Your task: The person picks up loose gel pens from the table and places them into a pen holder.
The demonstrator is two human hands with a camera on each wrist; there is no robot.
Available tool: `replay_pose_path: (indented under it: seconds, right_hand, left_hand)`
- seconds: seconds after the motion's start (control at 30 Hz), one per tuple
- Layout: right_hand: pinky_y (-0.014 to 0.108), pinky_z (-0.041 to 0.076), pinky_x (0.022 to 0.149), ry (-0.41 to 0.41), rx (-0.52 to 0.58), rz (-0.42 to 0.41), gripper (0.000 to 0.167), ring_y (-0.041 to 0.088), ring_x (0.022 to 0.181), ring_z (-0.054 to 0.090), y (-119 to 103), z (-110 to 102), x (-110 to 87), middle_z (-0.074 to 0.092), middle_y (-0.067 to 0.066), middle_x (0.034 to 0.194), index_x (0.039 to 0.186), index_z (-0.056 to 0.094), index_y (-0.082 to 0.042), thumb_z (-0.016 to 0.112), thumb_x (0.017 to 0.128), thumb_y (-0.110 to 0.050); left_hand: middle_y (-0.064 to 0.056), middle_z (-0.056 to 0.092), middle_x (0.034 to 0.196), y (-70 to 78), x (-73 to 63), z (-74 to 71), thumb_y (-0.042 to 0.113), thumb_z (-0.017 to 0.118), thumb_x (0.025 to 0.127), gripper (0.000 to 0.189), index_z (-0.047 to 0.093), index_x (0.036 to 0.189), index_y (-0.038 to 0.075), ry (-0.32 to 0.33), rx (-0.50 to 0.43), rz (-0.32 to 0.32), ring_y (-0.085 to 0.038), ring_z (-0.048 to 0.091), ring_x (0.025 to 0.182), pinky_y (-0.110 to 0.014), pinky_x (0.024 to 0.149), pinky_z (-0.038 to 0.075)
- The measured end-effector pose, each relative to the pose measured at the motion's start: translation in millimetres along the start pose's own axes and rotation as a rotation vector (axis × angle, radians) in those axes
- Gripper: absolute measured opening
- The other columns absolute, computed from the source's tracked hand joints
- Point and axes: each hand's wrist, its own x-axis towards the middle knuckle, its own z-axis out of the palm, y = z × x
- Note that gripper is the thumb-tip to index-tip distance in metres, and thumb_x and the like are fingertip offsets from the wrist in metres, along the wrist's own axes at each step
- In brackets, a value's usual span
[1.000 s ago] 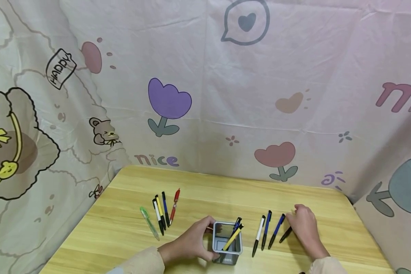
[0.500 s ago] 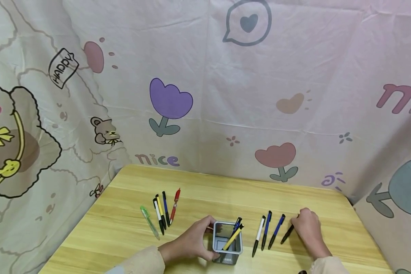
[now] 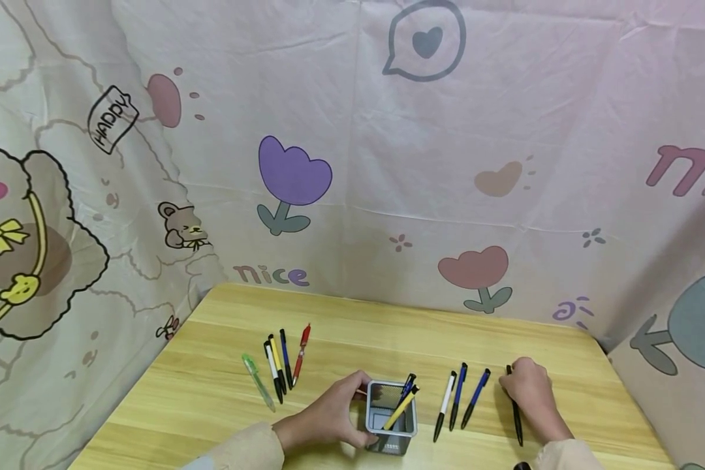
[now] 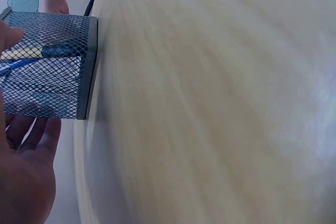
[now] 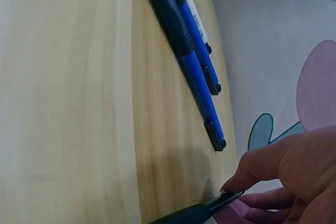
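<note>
My left hand (image 3: 329,411) holds a grey mesh pen holder (image 3: 390,446) by its left side, thumb in front and fingers behind. The holder stands upright on the table, with a yellow pen (image 3: 401,408) and a blue pen (image 3: 407,386) leaning inside. In the left wrist view, both pens show through the mesh wall (image 4: 52,90). At the right, my right hand (image 3: 531,393) pinches a black pen (image 3: 517,424) near its upper end. The right wrist view shows thumb and fingers on the tip of that black pen (image 5: 186,215). Two blue pens (image 3: 476,398) and a white pen (image 3: 444,406) lie between holder and right hand.
Left of the holder, a green pen (image 3: 258,382), a white pen (image 3: 273,371), a yellow pen (image 3: 277,363), a blue pen (image 3: 286,358) and a red pen (image 3: 301,354) lie on the wooden table (image 3: 364,326). Printed cloth (image 3: 376,163) hangs behind it.
The black pen at the right has swung from a slant to nearly straight, its lower end moving right. My right hand has shifted slightly right. My left hand and the holder stay put.
</note>
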Motion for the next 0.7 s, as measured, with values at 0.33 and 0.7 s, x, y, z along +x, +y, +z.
replay_pose_path:
  seconds: [0.33, 0.7]
  right_hand:
    - [0.043, 0.060, 0.066, -0.005, 0.059, -0.074, 0.042, 0.038, 0.088, 0.072, -28, -15, -12.6, 0.073, 0.032, 0.109, 0.123, 0.064, 0.016, 0.063, 0.089, -0.009]
    - [0.037, 0.064, 0.071, 0.009, 0.193, -0.125, 0.038, 0.031, 0.091, 0.075, -62, -30, -34.6, 0.075, 0.025, 0.108, 0.127, 0.064, 0.014, 0.062, 0.100, -0.013]
  left_hand:
    - [-0.012, 0.065, 0.128, 0.7, 0.1, -0.8, 0.014, 0.088, 0.076, 0.064, 0.052, 0.128, 0.013, 0.008, 0.014, -0.011, -0.018, 0.066, 0.120, -0.024, 0.107, 0.055]
    - [-0.011, 0.065, 0.129, -0.4, 0.8, -0.2, 0.015, 0.088, 0.076, 0.064, 0.051, 0.129, 0.014, 0.005, 0.011, -0.018, -0.018, 0.066, 0.120, -0.024, 0.107, 0.055]
